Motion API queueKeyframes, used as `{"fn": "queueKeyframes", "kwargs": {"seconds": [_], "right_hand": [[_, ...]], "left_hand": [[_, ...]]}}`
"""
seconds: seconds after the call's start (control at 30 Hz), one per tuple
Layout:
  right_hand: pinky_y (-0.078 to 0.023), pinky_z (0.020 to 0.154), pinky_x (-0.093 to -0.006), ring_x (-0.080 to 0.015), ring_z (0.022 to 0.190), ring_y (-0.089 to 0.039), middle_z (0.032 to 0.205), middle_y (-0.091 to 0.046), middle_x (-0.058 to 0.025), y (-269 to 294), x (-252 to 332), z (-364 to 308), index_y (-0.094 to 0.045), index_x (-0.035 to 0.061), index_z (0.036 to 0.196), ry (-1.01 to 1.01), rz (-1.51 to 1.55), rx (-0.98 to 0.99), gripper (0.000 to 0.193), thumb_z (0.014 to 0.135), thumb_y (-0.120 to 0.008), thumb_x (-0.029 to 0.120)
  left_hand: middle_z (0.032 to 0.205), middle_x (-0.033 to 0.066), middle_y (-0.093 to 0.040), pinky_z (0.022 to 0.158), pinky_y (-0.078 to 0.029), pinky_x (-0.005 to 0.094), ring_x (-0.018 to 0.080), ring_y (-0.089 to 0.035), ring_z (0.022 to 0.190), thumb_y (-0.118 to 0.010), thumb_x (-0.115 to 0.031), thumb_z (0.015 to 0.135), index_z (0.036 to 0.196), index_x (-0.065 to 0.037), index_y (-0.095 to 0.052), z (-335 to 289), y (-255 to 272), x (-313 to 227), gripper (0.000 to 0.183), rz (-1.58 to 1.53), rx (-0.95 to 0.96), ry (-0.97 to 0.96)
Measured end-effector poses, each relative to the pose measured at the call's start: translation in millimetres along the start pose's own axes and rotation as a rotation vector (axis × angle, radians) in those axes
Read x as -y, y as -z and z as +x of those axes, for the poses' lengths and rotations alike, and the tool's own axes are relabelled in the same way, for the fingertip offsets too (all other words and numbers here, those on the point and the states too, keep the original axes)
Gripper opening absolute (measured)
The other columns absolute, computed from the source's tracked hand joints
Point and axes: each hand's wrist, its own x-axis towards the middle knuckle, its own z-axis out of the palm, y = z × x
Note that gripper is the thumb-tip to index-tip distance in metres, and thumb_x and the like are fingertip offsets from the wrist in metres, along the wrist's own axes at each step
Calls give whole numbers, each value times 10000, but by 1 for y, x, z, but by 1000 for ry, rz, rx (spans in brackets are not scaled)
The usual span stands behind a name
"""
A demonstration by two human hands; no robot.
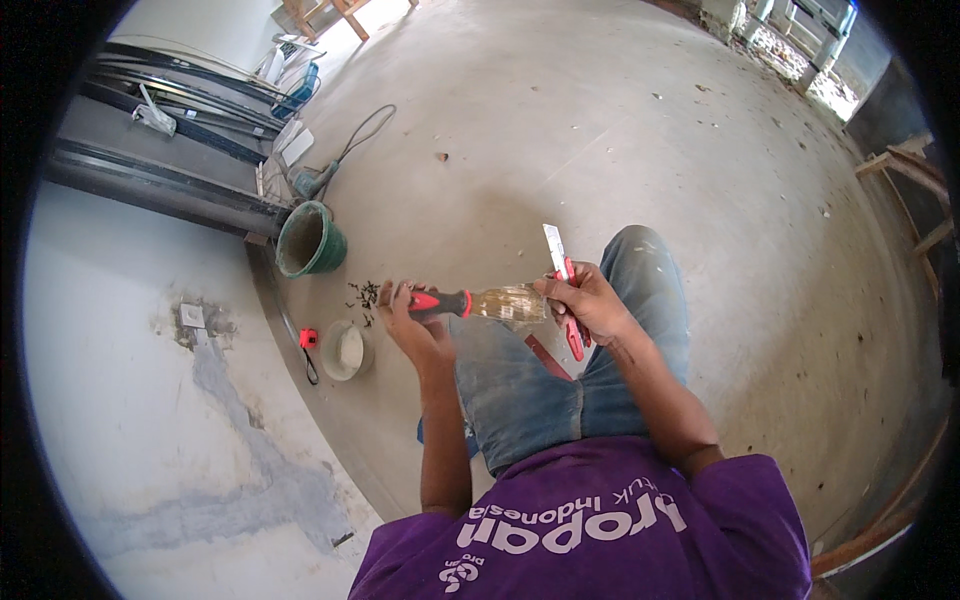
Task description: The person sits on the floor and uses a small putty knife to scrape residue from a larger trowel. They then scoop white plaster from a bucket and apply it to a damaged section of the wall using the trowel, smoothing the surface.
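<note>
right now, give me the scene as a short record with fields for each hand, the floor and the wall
left hand: grips a red-black tool by its handle
right hand: holds a red-white tool, close to the other tool's flared end
floor: green bucket, pale tub, red tape measure, small dark bits
wall: white, with grey patches

Left grip (408,328) curled closed, right grip (597,305) bent inward, fingers closed; forearms (445,420) reaching forward.
</note>
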Motion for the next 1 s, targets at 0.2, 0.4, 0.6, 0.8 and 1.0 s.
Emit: {"fn": "queueKeyframes", "kwargs": {"seconds": [0.2,0.4,0.6,0.8,1.0], "right_hand": [[-416,441,-216,-66,456,-487,598,-518,21,19,-11,5,-605,50,842,-81,-13,68,111,909,-664,117],[-438,468,-229,-83,498,-503,627,-516,-2,7,-5,-1,-539,6,1037,-57,-43,-55,242,992,-580,241],[-450,494,-295,-122,522,-528,615,-523,-43,-15,-12,-22,-457,-18,1052,350,-678,-149,270,1041,-462,252],[-433,459,-332,-159,481,-559,565,-518,-84,-6,-28,-22,-435,-5,979,364,-807,-168,210,1032,-455,197],[-432,443,-319,-146,455,-532,561,-506,-67,-12,-26,-24,-428,5,969,335,-741,-154,246,1041,-436,241]], "left_hand": [[1110,161,-581,972,-399,485,318,-539,1076,-772,-224,774,1298,-53,-516,-19,37,-27,608,1405,910,-619],[743,52,-545,631,-457,328,171,-545,667,-559,-279,988,1144,-37,-533,-52,43,16,289,863,941,433],[642,-9,-479,496,-394,249,74,-454,529,-462,-308,1037,1116,-24,-521,-77,35,28,300,615,886,538],[675,-5,-499,514,-412,260,85,-473,546,-482,-282,1027,1094,-22,-536,-85,30,31,274,824,884,411],[676,-3,-490,504,-407,260,83,-473,553,-487,-269,1024,1097,-26,-535,-87,42,40,258,699,817,383]]}}
